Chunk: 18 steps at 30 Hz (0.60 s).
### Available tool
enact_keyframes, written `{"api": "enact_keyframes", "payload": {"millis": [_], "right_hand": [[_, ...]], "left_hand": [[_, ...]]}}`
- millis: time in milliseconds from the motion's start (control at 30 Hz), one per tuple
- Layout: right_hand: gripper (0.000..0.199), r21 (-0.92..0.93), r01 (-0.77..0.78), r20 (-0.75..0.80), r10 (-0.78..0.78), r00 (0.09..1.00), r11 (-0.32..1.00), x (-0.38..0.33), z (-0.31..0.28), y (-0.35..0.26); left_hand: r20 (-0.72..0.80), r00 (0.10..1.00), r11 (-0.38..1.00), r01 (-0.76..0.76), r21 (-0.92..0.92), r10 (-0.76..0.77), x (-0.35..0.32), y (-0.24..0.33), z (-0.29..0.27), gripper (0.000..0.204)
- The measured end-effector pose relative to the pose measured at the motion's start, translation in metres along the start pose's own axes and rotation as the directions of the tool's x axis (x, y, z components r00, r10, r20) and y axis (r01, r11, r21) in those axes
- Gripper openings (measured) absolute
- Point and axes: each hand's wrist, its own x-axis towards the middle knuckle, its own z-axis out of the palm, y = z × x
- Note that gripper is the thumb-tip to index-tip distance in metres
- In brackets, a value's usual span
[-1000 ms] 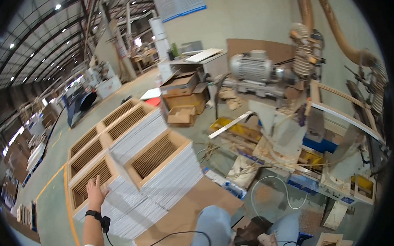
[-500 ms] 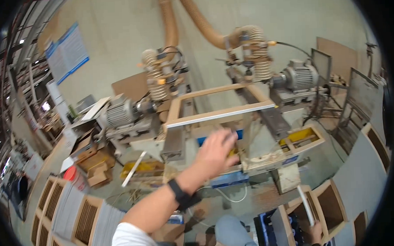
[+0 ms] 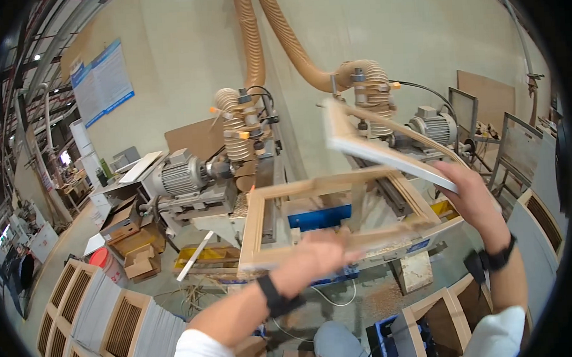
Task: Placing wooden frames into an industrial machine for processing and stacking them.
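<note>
A rectangular wooden frame (image 3: 254, 228) is tilted toward me in front of the machine. My left hand (image 3: 318, 257), smeared by motion, is closed on its near rail. On the right, my right hand (image 3: 468, 195) grips a second frame (image 3: 397, 164) with a white outer edge, holding it raised and slanted. This second frame overlaps the far right corner of the first in view and hides part of the right-hand machine. My right thumb and fingers wrap its near end. Both wrists wear dark bands.
Two motors (image 3: 180, 173) (image 3: 434, 127) with ribbed hoses (image 3: 248, 46) flank the machine bed. Stacked frames (image 3: 126, 319) stand at lower left, more frames (image 3: 454, 311) at lower right. A red bucket (image 3: 106, 263) and cardboard boxes (image 3: 141, 261) sit on the floor at left.
The first frame has come off the machine's rails toward me, now with my left hand on it. My right hand has risen from the lower-right stack, bringing up the second frame.
</note>
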Motion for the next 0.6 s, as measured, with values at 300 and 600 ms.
{"api": "enact_keyframes", "payload": {"millis": [300, 600], "right_hand": [[0.021, -0.132, 0.304, 0.282, -0.258, 0.924, 0.943, 0.095, 0.210, -0.033], [0.028, -0.140, 0.111, 0.244, -0.074, 0.967, 0.984, 0.118, 0.301, 0.031]], "left_hand": [[0.230, 0.935, 0.937, 0.309, -0.163, -0.269, -0.263, 0.011, 0.024, 0.052], [0.079, 0.623, 0.620, 0.782, -0.060, -0.778, -0.494, -0.014, 0.034, 0.050]]}}
